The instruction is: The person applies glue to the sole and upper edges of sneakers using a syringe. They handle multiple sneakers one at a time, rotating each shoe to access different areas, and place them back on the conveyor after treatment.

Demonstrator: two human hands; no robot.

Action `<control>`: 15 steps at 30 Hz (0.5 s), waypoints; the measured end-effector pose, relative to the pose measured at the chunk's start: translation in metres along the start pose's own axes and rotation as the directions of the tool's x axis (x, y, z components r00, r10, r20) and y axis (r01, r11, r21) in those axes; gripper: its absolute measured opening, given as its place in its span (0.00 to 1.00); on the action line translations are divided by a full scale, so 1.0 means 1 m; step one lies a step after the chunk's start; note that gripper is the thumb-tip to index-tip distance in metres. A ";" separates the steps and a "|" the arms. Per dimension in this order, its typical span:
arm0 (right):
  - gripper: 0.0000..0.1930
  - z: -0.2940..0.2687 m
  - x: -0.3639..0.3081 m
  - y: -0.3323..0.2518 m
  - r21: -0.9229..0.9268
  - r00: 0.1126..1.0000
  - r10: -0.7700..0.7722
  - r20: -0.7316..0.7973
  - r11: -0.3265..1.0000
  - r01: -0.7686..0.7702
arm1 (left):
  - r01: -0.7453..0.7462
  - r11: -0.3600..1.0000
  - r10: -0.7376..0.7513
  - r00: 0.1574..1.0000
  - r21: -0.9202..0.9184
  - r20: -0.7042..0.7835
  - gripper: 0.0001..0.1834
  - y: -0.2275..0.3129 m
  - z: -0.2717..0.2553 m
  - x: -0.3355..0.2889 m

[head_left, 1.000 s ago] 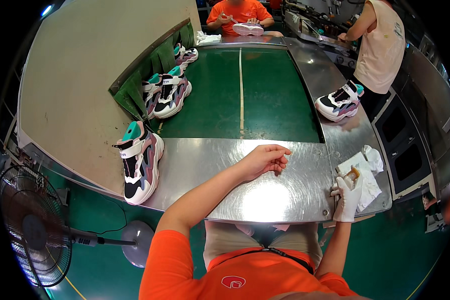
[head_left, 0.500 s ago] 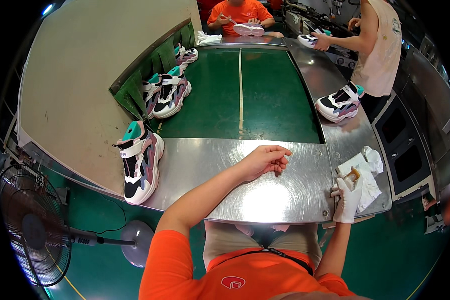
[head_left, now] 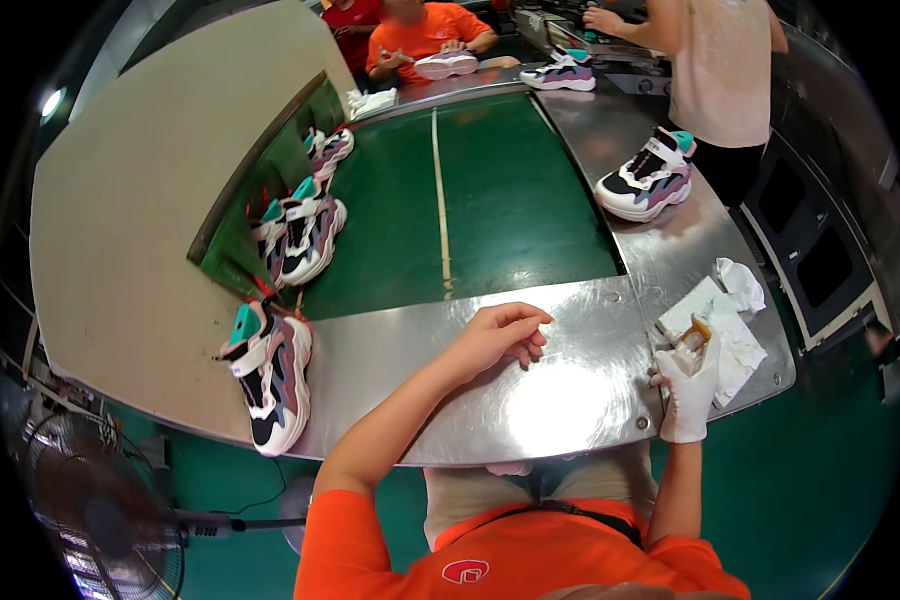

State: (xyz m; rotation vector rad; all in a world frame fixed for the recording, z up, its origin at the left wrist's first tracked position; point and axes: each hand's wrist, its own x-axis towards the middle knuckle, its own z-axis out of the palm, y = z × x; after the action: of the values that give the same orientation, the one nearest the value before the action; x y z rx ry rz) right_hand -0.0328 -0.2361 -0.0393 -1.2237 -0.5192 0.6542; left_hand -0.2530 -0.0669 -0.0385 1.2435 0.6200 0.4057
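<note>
Change: a shoe [head_left: 562, 70] now stands at the far end of the right-hand metal border. Half a second ago, the co-worker in the pale top [head_left: 722, 70] was holding it. The co-worker's hand [head_left: 604, 20] is now clear of it. The view has also swung slightly, so fixed items sit differently in it.

Effect on the work: the change does not involve the wearer's hands; both keep their earlier pose.

Left hand [head_left: 502, 335]: bare, resting on the near metal border [head_left: 390, 350]. The fingers are narrow and loosely curled; whether anything small lies between them cannot be told.

Right hand [head_left: 688, 388]: white-gloved, fingers closed around a small amber object [head_left: 698, 332]. Its exact kind is unclear. The object is at the near right corner, in front of the white cloth [head_left: 738, 352].

Nearby shoes: the right-hand shoe [head_left: 647, 182] stands beyond the cloth; the left-hand shoe [head_left: 273, 385] stands at the near left corner, well apart from the left hand.
</note>
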 end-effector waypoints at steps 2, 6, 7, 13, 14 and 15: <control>0.37 -0.003 0.003 -0.002 -0.051 0.999 -0.010 0.033 0.999 0.011 | -0.067 0.981 0.072 0.997 0.181 -0.019 0.14 0.008 -0.001 0.022; 0.41 -0.009 0.002 0.002 -0.086 0.999 0.020 0.027 0.996 -0.018 | -0.283 0.628 0.342 0.937 0.725 0.069 0.21 0.037 -0.002 0.109; 0.41 -0.013 0.002 0.005 -0.127 0.999 -0.028 0.045 0.991 0.033 | -0.320 0.548 0.399 0.912 0.773 0.096 0.25 0.047 0.006 0.136; 0.44 -0.009 -0.002 -0.003 -0.091 0.996 -0.003 0.095 0.996 0.012 | -0.200 0.295 0.514 0.857 0.934 0.021 0.54 0.083 0.043 0.310; 0.44 -0.012 0.000 0.000 -0.122 0.995 -0.009 0.097 0.992 0.021 | -0.170 0.396 0.410 0.912 0.902 -0.009 0.55 0.086 0.053 0.322; 0.44 -0.011 0.004 0.002 -0.128 0.996 -0.010 0.089 0.992 0.022 | -0.124 0.490 0.299 0.954 0.863 -0.033 0.56 0.089 0.057 0.329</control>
State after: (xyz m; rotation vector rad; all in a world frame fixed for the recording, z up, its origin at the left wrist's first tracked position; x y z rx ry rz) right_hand -0.0229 -0.2408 -0.0443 -1.3145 -0.6525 0.6717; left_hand 0.0410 0.1136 -0.0127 2.3002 0.8722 0.4307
